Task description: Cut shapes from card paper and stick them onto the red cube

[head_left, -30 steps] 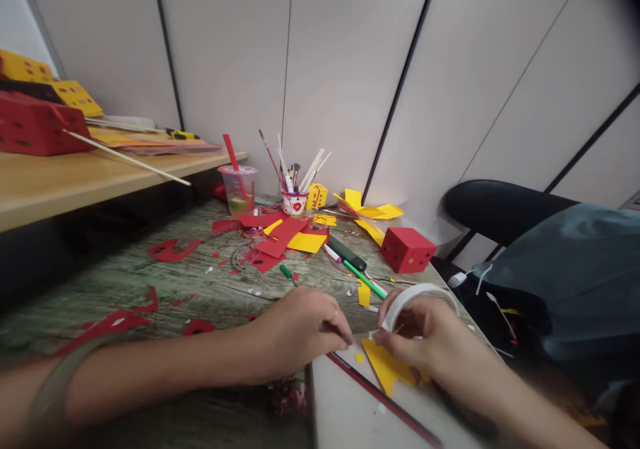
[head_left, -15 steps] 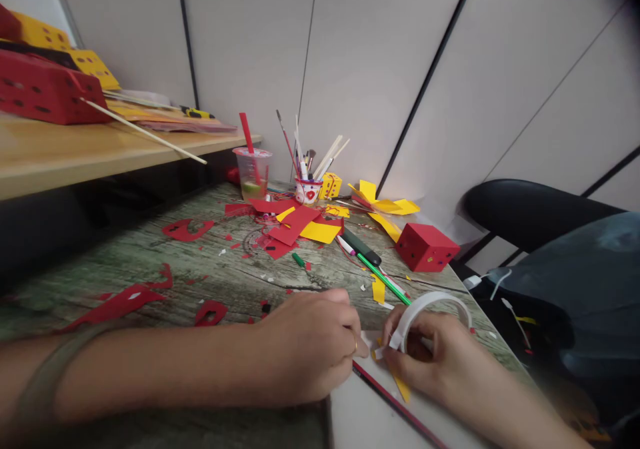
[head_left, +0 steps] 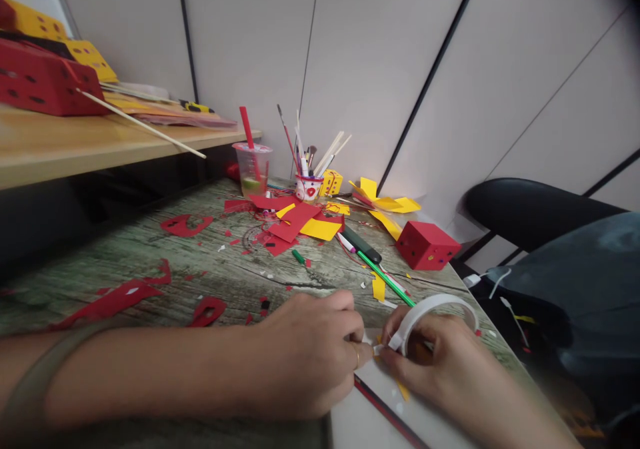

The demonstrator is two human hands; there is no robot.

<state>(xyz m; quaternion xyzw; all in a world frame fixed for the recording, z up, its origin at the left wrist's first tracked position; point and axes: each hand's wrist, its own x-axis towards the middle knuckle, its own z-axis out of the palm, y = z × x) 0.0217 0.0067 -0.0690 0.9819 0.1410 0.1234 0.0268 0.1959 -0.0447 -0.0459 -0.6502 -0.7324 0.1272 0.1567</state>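
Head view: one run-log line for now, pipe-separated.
left hand: at tape's loose end | right hand: holding white tape roll | pencil: on white board | red paper cube: on table

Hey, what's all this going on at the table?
Someone is working with both bare hands at a wood-grain table. The right hand holds a white roll, apparently tape, and the left hand seems to pinch the end of a short white strip by it. A yellow paper piece shows partly under the right hand, beside a dark red stick. Beyond lie red and yellow paper scraps, a red box and a drink cup with a red straw.
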